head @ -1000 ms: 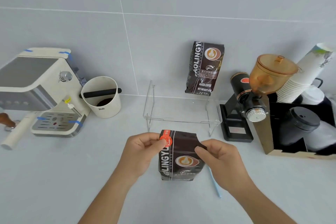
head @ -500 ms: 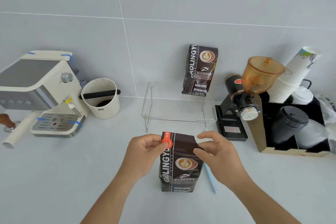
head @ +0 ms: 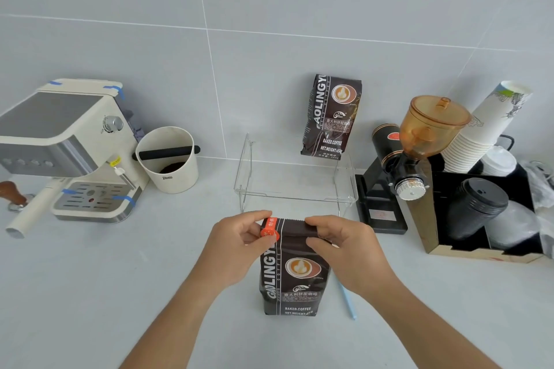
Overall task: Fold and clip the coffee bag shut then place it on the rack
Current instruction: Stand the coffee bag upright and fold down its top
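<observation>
The coffee bag [head: 292, 272] stands upright on the counter [head: 90, 293] at the centre of your view, just at 6 o'clock from the clear rack [head: 295, 186]. Your own fingers hide both top corners of it, so you cannot see how far the fold runs under them. Its top strip is bent over into a flat dark band, with an orange sticker [head: 269, 228] at the band's 9 o'clock end. The front is dark brown with white lettering up its 9 o'clock edge and a latte-art roundel in the middle; the fine print at the bottom is hard to read.

Your left hand [head: 236, 249] is pinched on the bag's top at the sticker, thumb in front. Your right hand [head: 347, 252] is pinched on the opposite end of the band, thumb below and fingers over it. At 4 o'clock from the bag, a pale blue strip [head: 347, 299] lies on the counter, partly covered by your right wrist; you cannot tell what it is.

The rack's top shelf is bare toward 9 o'clock; a second coffee bag [head: 331, 117] leans against the wall at its 1 o'clock corner. The grinder [head: 401, 171] stands just beside the rack at 3 o'clock, with a stack of paper cups [head: 479, 132] and a box [head: 479, 249] cut off by the frame beyond. At 9 o'clock, well apart, sit the knock box [head: 168, 159] and espresso machine [head: 66, 147], its far side cropped. The counter toward 7 o'clock lies open.
</observation>
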The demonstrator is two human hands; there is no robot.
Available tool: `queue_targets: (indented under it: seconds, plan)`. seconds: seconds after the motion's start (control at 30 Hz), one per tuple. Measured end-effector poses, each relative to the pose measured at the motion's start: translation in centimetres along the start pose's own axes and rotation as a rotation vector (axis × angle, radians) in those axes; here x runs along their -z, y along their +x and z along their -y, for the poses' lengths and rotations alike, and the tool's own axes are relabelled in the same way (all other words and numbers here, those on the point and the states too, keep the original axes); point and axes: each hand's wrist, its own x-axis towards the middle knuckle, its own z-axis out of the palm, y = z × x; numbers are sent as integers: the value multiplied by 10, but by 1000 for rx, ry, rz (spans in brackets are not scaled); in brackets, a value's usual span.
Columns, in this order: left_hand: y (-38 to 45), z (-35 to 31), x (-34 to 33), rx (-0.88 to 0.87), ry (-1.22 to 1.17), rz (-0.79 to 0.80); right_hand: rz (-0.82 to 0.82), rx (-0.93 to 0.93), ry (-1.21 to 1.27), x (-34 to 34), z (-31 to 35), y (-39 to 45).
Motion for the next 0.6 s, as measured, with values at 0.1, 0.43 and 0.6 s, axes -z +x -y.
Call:
queue_targets:
  seconds: [0.1, 0.43, 0.6]
  plan:
    - [4, 1, 2, -17, 73, 15, 27, 22, -49, 1, -2, 2]
    - [6, 7, -1, -15, -2, 4, 42, 45, -179, -2, -3, 5]
    - [7, 6, -4, 32, -141, 56, 66, -61, -59, -2, -2, 5]
